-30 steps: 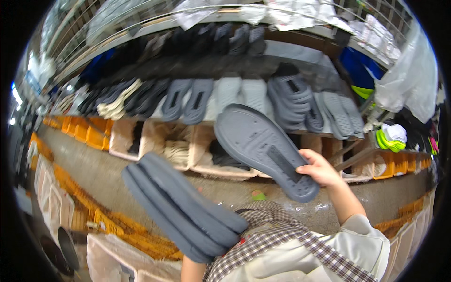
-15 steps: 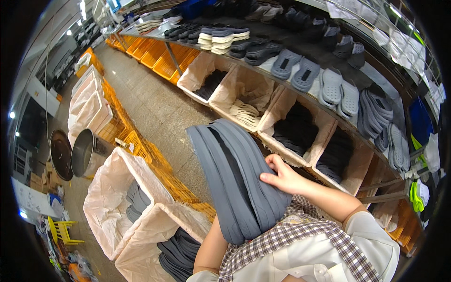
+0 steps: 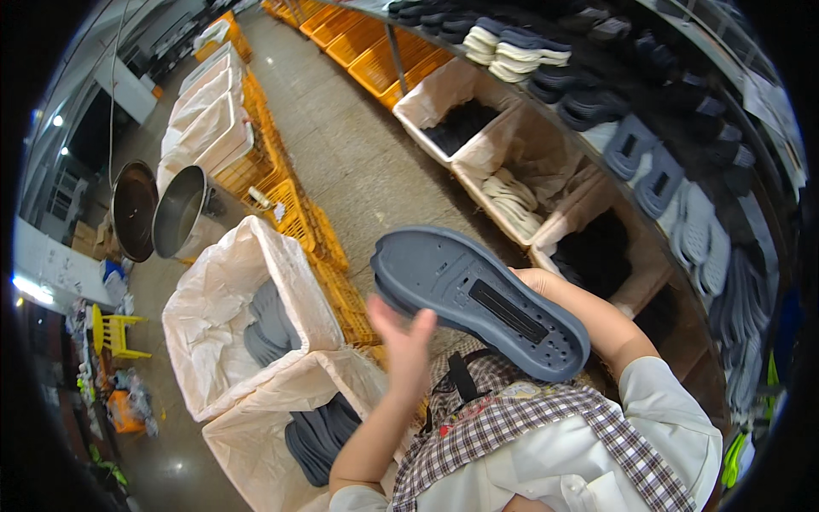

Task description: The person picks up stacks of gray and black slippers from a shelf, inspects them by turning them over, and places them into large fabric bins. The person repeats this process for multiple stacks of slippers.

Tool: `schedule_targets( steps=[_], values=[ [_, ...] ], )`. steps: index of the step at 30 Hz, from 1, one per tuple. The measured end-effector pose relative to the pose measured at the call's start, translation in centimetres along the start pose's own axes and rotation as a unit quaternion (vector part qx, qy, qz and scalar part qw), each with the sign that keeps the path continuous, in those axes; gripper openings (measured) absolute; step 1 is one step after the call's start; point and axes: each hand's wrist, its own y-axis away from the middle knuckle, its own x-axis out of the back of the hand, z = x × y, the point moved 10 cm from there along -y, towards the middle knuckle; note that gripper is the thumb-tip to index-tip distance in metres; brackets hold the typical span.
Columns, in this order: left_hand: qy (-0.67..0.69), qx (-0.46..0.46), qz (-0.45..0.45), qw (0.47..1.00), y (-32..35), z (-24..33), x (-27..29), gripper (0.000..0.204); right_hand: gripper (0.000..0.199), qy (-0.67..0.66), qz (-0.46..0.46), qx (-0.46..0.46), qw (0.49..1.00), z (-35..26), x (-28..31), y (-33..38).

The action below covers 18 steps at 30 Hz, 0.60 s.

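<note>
The grey sole [image 3: 465, 286] is positioned in front of the checkered apron [image 3: 546, 427], slotted face toward the viewer, perforated end at lower right. The right hand [image 3: 531, 278] holds the sole at its far edge; its fingers are hidden behind it. The left hand [image 3: 404, 346], blurred, is at the opposite end, thumb and fingers spread wide; contact with the sole cannot be determined. At lower left, a lined bin [image 3: 243, 448] contains dark soles [image 3: 320, 439]; the adjoining bin [image 3: 205, 333] contains grey soles [image 3: 271, 324]. Beyond stands a metal pot [image 3: 179, 213]. On the right, the counter [image 3: 604, 135] carries rows of soles.
</note>
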Motion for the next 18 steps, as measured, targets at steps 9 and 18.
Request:
schedule_targets(
  steps=[9, 18],
  values=[
    [-0.357, 0.219, -0.426, 0.802, -13.0, 6.8, 1.0, 0.084, 0.067, 0.073, -0.219, -0.203, 0.952, -4.2, -0.5, -12.1],
    [-0.207, 0.306, -0.276, 0.887, -14.3, 0.2, 5.3, 0.070, 0.051, 0.116, -0.274, -0.362, 0.883, -4.0, 2.1, -18.1]
  ],
)
